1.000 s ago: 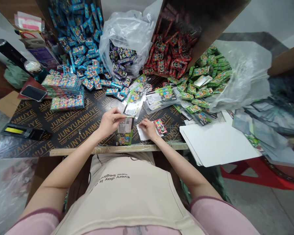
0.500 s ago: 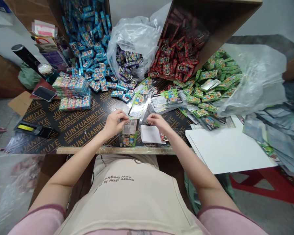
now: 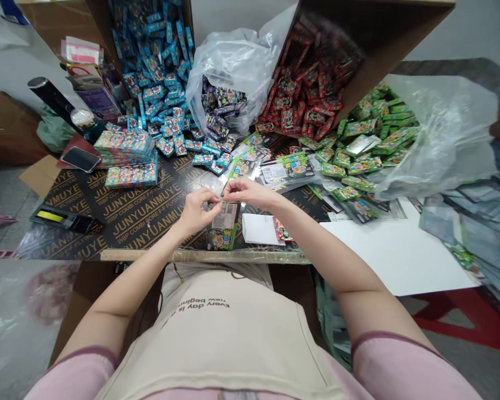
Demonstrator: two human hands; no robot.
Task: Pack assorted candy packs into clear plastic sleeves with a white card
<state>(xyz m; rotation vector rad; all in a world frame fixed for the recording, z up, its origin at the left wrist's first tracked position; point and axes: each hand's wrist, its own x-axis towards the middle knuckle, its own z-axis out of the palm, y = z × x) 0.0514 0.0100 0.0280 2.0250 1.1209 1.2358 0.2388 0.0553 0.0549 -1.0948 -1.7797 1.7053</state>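
A clear printed packet [image 3: 222, 234] with a green edge lies flat near the table's front edge. At its upper end my left hand [image 3: 198, 211] is closed in a pinch on the packet's edge. My right hand [image 3: 246, 192] meets it there, thumb and fingers pressed together; whatever is between those fingertips is too small to make out. Just right of the packet lie a small white card stack [image 3: 258, 229] and a red printed card [image 3: 280, 229], partly behind my right forearm. More printed packets [image 3: 285, 169] lie beyond my hands.
Small blue boxes [image 3: 170, 105], purple boxes in a plastic bag [image 3: 233, 50], red boxes [image 3: 300, 105] and green boxes [image 3: 362, 150] are heaped at the back. On the left are stacked wrapped boxes [image 3: 131, 173], a phone [image 3: 81, 159] and a black tool [image 3: 64, 218]. White sheets [image 3: 383, 255] lie right.
My right hand has moved left from above the white cards to meet my left hand at the packet's upper end. My left hand still pinches there. The view has shifted slightly.
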